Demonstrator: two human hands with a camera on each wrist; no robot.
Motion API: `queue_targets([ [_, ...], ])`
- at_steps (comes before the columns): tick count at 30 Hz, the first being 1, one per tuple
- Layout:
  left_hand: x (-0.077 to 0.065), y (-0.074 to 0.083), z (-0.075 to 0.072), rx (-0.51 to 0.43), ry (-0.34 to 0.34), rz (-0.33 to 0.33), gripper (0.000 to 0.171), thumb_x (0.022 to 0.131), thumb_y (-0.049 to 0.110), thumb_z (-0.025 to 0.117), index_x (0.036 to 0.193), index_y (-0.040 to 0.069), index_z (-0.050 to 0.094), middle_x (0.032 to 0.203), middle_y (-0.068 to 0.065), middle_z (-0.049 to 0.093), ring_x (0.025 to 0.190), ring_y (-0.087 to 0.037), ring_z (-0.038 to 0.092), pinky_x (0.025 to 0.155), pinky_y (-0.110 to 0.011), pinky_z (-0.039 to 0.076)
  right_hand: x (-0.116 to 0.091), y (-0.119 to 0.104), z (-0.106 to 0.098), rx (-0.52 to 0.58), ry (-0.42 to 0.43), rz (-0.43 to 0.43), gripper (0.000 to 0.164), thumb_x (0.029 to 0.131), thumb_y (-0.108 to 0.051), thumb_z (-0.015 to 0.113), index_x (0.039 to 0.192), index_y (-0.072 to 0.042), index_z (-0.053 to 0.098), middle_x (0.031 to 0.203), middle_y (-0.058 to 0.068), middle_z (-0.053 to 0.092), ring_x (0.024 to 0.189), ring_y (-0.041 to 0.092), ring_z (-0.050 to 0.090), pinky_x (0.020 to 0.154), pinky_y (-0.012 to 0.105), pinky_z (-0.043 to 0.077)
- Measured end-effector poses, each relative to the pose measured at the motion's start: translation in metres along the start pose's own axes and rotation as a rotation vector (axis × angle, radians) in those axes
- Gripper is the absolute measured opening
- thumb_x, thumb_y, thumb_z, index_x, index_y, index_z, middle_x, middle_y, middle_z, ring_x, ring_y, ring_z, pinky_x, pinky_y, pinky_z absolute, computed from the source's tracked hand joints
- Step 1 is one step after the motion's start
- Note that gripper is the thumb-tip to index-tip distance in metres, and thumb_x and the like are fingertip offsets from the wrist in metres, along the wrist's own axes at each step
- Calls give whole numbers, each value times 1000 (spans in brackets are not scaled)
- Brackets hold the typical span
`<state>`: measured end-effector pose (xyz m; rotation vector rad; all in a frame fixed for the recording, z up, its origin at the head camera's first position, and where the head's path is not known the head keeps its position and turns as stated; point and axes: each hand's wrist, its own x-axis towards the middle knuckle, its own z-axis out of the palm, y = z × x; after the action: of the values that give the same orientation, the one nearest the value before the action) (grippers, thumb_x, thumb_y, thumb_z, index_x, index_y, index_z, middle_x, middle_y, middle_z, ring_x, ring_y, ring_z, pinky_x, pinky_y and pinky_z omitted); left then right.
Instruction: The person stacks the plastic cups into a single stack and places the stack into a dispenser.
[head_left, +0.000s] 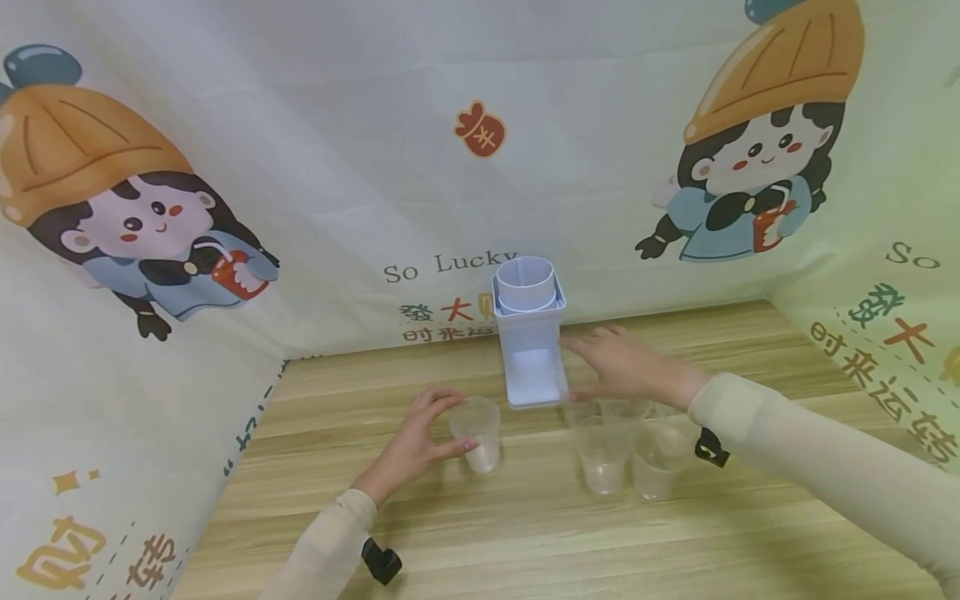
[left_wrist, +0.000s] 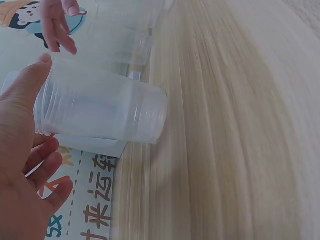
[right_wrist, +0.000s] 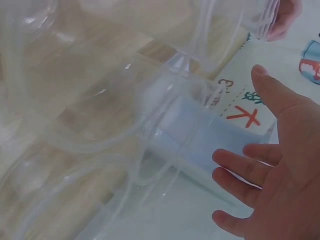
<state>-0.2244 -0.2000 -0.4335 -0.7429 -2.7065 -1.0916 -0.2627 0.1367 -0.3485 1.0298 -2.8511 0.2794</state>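
My left hand [head_left: 416, 446] holds a stack of clear plastic cups [head_left: 477, 429] by the rim, thumb on one side and fingers on the other. Several nested rims of this stack [left_wrist: 100, 100] show in the left wrist view. My right hand [head_left: 618, 362] is beside the pale cup dispenser [head_left: 531, 333], its fingers spread and holding nothing. In the right wrist view that hand [right_wrist: 270, 165] is apart from the clear cups [right_wrist: 115, 100] near it. Whether a fingertip touches the dispenser I cannot tell.
Several more clear cups [head_left: 603, 454] stand on the wood-grain table [head_left: 360, 492] below my right hand. The dispenser has a round tube on top and stands near the back wall. Printed cloth [head_left: 375, 167] with cartoon figures covers the walls around the table.
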Motion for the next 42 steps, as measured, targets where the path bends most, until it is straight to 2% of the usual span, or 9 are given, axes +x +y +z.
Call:
queue_targets([
  [7, 2, 2, 3, -6, -5, -14, 64, 78, 29, 84, 132, 8, 59, 138, -10, 52, 134, -32, 44, 112, -54, 41, -3, 4, 6, 18, -44, 41, 85, 83, -47, 75, 150, -7, 39, 143, 17, 56, 133, 41, 50, 116, 63, 30],
  [17, 2, 2, 4, -9, 2, -19, 64, 78, 29, 85, 133, 8, 59, 138, -11, 52, 134, -32, 46, 112, -54, 42, -2, 9, 14, -5, -62, 44, 83, 84, -48, 74, 147, -3, 43, 143, 18, 56, 134, 41, 49, 114, 64, 32],
  [27, 3, 2, 7, -1, 24, 19, 64, 77, 27, 85, 131, 6, 59, 136, -13, 53, 132, -35, 46, 109, -56, 43, -2, 12, 21, -16, -52, 33, 79, 86, -47, 72, 145, -2, 45, 142, 20, 56, 133, 42, 49, 114, 65, 31],
  [36, 3, 4, 6, -12, 1, -25, 63, 78, 28, 85, 132, 8, 59, 138, -11, 52, 134, -34, 45, 112, -56, 41, -1, 14, 25, -43, -27, 18, 73, 88, -43, 71, 143, -2, 47, 139, 20, 59, 130, 41, 52, 111, 64, 36],
  [42, 3, 3, 7, -11, 2, -20, 63, 78, 28, 85, 132, 8, 59, 138, -12, 52, 134, -34, 45, 112, -56, 41, -1, 13, 24, -31, -15, 23, 74, 88, -42, 71, 144, -2, 46, 139, 20, 58, 131, 41, 52, 112, 63, 35],
])
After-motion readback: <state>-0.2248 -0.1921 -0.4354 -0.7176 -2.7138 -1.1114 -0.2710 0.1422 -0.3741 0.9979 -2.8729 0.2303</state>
